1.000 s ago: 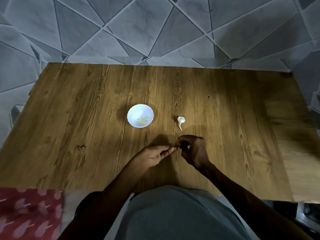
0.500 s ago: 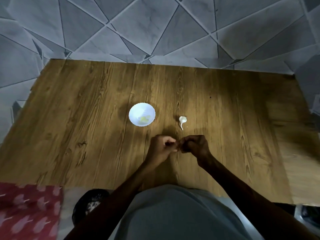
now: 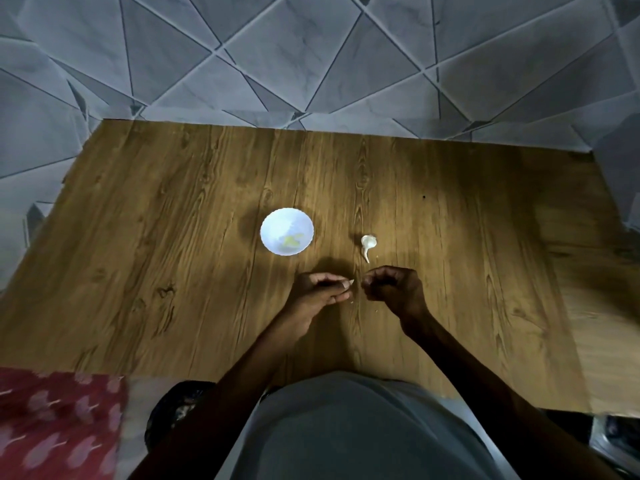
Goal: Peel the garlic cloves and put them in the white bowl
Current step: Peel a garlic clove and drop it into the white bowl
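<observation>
Head view, left to right. Red patterned cloth [image 3: 52,420] lies off the table [image 3: 173,271] at 7 o'clock. White bowl [image 3: 273,220], at 11 o'clock from the hands, holds yellowish peeled pieces [image 3: 292,241]. Left hand [image 3: 320,292], fingers curled, pinches a small pale clove [image 3: 349,282] at its fingertips. Garlic piece [image 3: 367,244] with a stem lies at 12 o'clock, just beyond the gap between the hands. Right hand [image 3: 394,289] is curled, just apart from the left; whether it holds skin cannot be told. Step judged: peeling under way. Next move likely calls for stripping any skin left, then carrying the clove toward 11 o'clock into the bowl.
</observation>
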A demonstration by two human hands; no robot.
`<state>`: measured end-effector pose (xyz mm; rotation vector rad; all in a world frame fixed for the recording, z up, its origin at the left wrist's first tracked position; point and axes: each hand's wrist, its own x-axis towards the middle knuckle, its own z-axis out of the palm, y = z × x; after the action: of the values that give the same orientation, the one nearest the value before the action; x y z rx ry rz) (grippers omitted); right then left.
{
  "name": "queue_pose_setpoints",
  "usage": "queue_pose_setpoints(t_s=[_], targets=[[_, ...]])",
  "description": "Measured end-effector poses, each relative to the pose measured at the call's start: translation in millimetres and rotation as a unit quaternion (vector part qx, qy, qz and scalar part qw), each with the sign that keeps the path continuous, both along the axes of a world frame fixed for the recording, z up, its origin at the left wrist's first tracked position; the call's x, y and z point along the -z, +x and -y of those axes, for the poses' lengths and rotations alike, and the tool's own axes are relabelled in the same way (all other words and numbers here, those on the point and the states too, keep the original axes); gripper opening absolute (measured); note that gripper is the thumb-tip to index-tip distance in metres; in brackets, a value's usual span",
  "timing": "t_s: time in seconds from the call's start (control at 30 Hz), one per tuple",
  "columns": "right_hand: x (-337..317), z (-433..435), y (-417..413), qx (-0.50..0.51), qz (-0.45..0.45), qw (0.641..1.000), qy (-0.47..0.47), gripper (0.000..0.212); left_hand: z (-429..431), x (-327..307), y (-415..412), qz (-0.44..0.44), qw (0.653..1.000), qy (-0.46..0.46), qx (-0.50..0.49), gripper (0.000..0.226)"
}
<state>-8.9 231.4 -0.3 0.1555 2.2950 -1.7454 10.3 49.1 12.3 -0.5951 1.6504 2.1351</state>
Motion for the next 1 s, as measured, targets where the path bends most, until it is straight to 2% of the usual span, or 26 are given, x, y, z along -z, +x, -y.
queue_pose_setpoints(t_s=[0.1, 0.2, 0.3, 0.4, 0.47, 0.53, 0.63, 0.8, 0.9, 1.0], targets=[[3, -1, 0, -0.022, 0.009, 0.998, 0.062, 0.021, 2, 5, 2, -0.015, 1.0, -0.016, 0.002, 0.023], [10, -2, -3, -0.091, -0.033, 0.983, 0.154, 0.023, 3, 10, 4, -0.036, 0.999, -0.031, 0.011, 0.02], [13, -3, -5, -0.138, -0.075, 0.955, 0.251, 0.01, 3, 10, 4, -0.053, 0.996, -0.069, 0.026, 0.019], [10, -4, -7, -0.123, -0.1, 0.946, 0.284, 0.003, 2, 9, 3, -0.074, 0.99, -0.114, 0.047, 0.019], [8, -4, -11, -0.118, -0.082, 0.959, 0.244, 0.002, 2, 7, 3, -0.084, 0.984, -0.144, 0.058, 0.019], [2, -1, -12, -0.102, -0.017, 0.986, 0.13, 0.005, 2, 8, 0, -0.097, 0.975, -0.185, 0.069, 0.019], [-7, 4, -11, -0.073, 0.033, 0.997, 0.019, 0.009, -3, 4, -1, -0.103, 0.973, -0.195, 0.073, 0.02], [-10, 7, -7, -0.031, 0.039, 0.998, -0.041, 0.009, -6, -2, -1, -0.092, 0.986, -0.131, 0.036, 0.02], [-10, 7, -5, -0.021, 0.048, 0.997, -0.065, 0.012, -7, -1, -2, -0.091, 0.987, -0.13, 0.016, 0.021], [-10, 6, -4, -0.026, 0.052, 0.996, -0.074, 0.013, -9, 0, -1, -0.119, 0.978, -0.169, 0.022, 0.025]])
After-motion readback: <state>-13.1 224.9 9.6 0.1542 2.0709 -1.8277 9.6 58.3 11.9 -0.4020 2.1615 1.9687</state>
